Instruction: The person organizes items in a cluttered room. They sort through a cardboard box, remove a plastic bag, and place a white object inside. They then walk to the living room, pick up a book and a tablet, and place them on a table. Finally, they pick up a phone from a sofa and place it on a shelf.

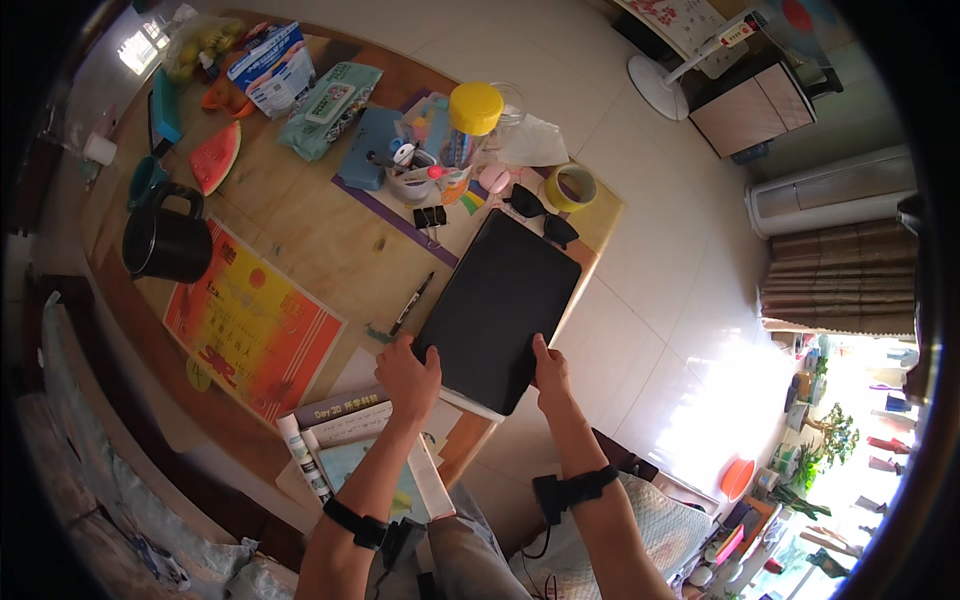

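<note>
A dark flat tablet [501, 307] lies between my two hands at the table's right side. My left hand [409, 375] grips its near left edge, thumb on top. On the right edge, my right hand [553, 369] holds it the same way; the fingers underneath are hidden. A white edge shows beneath the tablet's near end. Just left of it lies a pen [412, 303]. Black sunglasses [541, 215] sit by its far right corner, and a black binder clip [430, 217] is beyond the pen. Books [360, 442] are stacked below my left forearm.
On the wooden table [330, 225] are a red-and-yellow certificate [255, 322], a black mug [166, 238], a watermelon slice [216, 157], a wet-wipes pack [330, 109], a blue case [370, 150], a yellow-lidded jar [476, 109] and a tape roll [571, 187]. A fan [660, 86] stands on the floor.
</note>
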Available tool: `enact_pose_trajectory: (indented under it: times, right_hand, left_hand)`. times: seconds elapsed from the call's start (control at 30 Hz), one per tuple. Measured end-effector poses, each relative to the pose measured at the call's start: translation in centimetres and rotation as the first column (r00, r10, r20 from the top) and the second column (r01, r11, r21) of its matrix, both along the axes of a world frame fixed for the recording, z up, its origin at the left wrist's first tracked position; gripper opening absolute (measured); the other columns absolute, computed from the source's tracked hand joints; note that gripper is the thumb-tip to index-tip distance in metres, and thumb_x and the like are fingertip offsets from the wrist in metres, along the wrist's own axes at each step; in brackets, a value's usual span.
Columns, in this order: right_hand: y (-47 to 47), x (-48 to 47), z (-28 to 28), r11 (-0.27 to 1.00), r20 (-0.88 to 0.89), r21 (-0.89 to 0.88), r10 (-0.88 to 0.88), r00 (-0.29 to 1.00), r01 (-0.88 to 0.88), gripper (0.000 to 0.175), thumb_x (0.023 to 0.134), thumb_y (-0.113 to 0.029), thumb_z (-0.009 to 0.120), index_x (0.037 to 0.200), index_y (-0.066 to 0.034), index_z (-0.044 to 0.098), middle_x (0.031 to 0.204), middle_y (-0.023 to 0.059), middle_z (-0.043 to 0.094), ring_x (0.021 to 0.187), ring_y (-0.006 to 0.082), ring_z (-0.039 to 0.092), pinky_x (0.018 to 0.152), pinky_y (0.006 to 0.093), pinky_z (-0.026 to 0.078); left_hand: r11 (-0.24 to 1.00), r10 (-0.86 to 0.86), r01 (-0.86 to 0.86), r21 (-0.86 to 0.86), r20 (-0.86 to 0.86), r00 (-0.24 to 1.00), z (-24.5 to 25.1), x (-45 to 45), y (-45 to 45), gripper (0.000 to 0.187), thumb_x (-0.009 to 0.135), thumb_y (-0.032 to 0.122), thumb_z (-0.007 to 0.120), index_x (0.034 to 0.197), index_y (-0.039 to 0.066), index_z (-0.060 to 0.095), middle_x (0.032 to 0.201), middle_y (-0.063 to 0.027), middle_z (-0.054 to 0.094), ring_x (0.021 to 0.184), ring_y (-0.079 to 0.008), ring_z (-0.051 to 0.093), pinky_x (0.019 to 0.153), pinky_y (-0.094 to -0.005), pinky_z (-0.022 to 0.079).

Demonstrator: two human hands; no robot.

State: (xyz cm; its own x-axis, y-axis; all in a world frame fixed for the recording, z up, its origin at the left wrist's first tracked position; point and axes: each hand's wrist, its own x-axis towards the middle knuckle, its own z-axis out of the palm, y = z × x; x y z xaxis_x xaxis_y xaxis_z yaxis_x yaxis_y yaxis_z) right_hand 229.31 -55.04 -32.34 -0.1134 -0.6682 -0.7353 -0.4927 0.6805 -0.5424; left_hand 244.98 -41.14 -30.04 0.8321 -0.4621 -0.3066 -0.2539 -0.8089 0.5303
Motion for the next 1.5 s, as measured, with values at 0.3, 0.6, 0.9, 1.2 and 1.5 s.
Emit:
enact_pose_trajectory:
  times: [0.3,0.6,0.9,1.2,1.5]
  right_hand:
    - [0.8,-1.3,0.2,0.943,-0.269,-0.27,0.117,0.956,-0.192,0.051,0.09,-0.046,0.047,0.088,0.0033,0.058,0.074,0.0123,0.055,0.072,0.0207,0.05,0.069,0.0354,0.043]
    - [1.5,-2.5,1.5,0.965,0.082,-0.159,-0.199,0.977,0.21,0.066,0.086,-0.059,0.043,0.098,0.0051,0.058,0.082,0.0063,0.057,0.075,0.0159,0.051,0.069,0.0298,0.044]
    - [5.8,-12.6,4.7,0.96,0.391,-0.018,-0.251,0.886,0.28,0.051,0.086,-0.059,0.043,0.089,-0.0097,0.053,0.066,0.0008,0.048,0.056,0.0133,0.049,0.053,0.027,0.043]
    - [11.9,-17.1,1.4,0.943,0.26,0.053,-0.33,0.907,0.328,0.056,0.083,-0.066,0.037,0.058,-0.0172,0.043,0.043,-0.0006,0.037,0.034,0.0147,0.039,0.034,0.0268,0.034]
    - [13.9,-14.8,4.1,0.96,0.357,0.101,-0.28,0.891,0.261,0.065,0.086,-0.061,0.037,0.124,-0.0093,0.046,0.106,0.0025,0.055,0.096,0.0145,0.053,0.082,0.0267,0.045]
  left_hand:
    - [0.93,0.167,-0.249,-0.27,-0.293,0.941,1.2,-3.2,0.3,0.03,0.075,0.021,0.062,0.097,0.001,0.056,0.09,-0.0171,0.052,0.08,-0.0322,0.05,0.075,-0.0418,0.039]
    - [0.917,-0.006,-0.068,-0.394,-0.185,0.983,3.8,-4.6,6.6,0.064,0.08,0.026,0.064,0.129,-0.002,0.034,0.126,-0.0202,0.032,0.119,-0.0351,0.029,0.1,-0.0434,0.024]
    - [0.913,0.409,-0.408,0.025,-0.066,0.91,1.2,-7.0,28.8,0.092,0.064,0.013,0.077,0.135,-0.004,0.021,0.121,-0.0219,0.041,0.11,-0.0343,0.044,0.092,-0.0433,0.036]
    - [0.726,0.418,-0.687,-0.03,-0.775,0.475,-0.9,-5.3,30.5,0.043,0.062,-0.003,0.073,0.101,0.001,0.055,0.09,-0.0071,0.062,0.078,-0.0171,0.059,0.07,-0.0311,0.048]
    - [0.66,0.569,-0.732,0.168,-0.747,0.342,3.1,-5.1,28.4,0.041,0.068,-0.001,0.068,0.107,0.001,0.055,0.096,-0.0084,0.06,0.085,-0.0201,0.058,0.071,-0.0354,0.046]
